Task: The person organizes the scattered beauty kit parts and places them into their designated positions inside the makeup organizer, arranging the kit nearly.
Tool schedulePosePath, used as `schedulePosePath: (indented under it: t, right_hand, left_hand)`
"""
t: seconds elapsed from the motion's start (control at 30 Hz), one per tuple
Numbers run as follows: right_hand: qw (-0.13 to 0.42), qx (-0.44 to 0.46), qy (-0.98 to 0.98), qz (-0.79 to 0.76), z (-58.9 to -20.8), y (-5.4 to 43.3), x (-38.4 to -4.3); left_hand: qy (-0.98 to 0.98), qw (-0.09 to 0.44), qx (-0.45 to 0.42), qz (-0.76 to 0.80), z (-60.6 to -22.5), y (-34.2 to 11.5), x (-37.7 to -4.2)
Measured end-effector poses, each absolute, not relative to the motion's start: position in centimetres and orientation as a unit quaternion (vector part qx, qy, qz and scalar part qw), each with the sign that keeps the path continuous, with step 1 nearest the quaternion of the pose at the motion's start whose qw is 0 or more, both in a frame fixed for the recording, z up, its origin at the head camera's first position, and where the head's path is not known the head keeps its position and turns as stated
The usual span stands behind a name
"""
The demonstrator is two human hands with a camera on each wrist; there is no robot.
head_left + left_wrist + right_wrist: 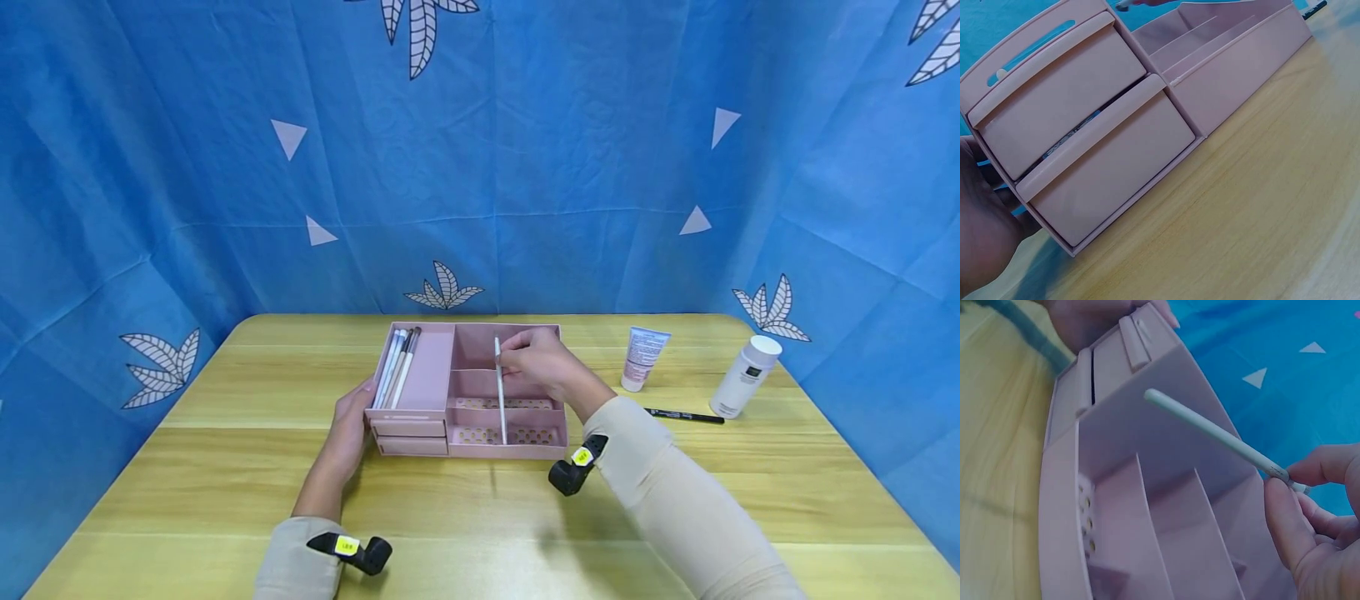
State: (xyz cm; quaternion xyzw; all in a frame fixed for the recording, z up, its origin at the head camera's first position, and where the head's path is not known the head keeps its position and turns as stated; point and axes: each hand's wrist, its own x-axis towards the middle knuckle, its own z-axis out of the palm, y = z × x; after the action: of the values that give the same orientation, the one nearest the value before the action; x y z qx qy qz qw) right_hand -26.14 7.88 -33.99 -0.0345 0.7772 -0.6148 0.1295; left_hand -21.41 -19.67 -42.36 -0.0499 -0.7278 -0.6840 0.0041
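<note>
A pink desktop organizer (pixel 508 451) lies on the table. My left hand (pixel 351 425) rests against its left side, its fingers partly hidden behind that wall in the left wrist view. Over the divided right half, my right hand (pixel 542 360) pinches a slim white makeup brush (pixel 1210 430) near one end, between thumb and fingertips. Its rounded handle end points down toward the front compartment; whether it touches the bottom I cannot tell. The fingers mostly cover the other tip. Several brushes (pixel 396 367) lie in the organizer's left slot.
Two small drawers (pixel 1107 169) are closed at the organizer's front left. To its right stand a white tube (pixel 643 358) and a white bottle (pixel 744 379), with a black pencil (pixel 686 416) lying between them. Blue curtain (pixel 585 167) hangs behind the wooden table (pixel 247 467).
</note>
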Motion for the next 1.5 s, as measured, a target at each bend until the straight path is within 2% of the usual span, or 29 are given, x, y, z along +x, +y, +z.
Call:
schedulePosePath:
  t: [0.17,0.5,0.8,1.13,1.5]
  right_hand:
    - [0.128,-0.044,0.762,-0.634,-33.8,6.5,-26.7]
    - [0.153,-0.001,0.719,-0.678,-33.4,3.7,-27.8]
    - [0.128,0.024,0.715,-0.686,-32.6,1.1,-28.6]
    - [0.130,0.048,0.715,-0.686,-32.3,-1.0,-29.1]
    - [0.100,0.050,0.782,-0.613,-32.4,-2.8,-29.4]
  left_hand:
    - [-0.726,0.006,-0.055,-0.685,-42.3,-19.6,-21.4]
    - [-0.727,-0.002,-0.049,-0.684,-42.1,-19.5,-21.3]
    - [-0.728,-0.002,-0.049,-0.684,-42.2,-19.5,-21.3]
    - [-0.724,0.001,-0.046,-0.688,-42.1,-19.4,-21.4]
    - [-0.716,-0.002,-0.043,-0.697,-42.1,-19.6,-21.4]
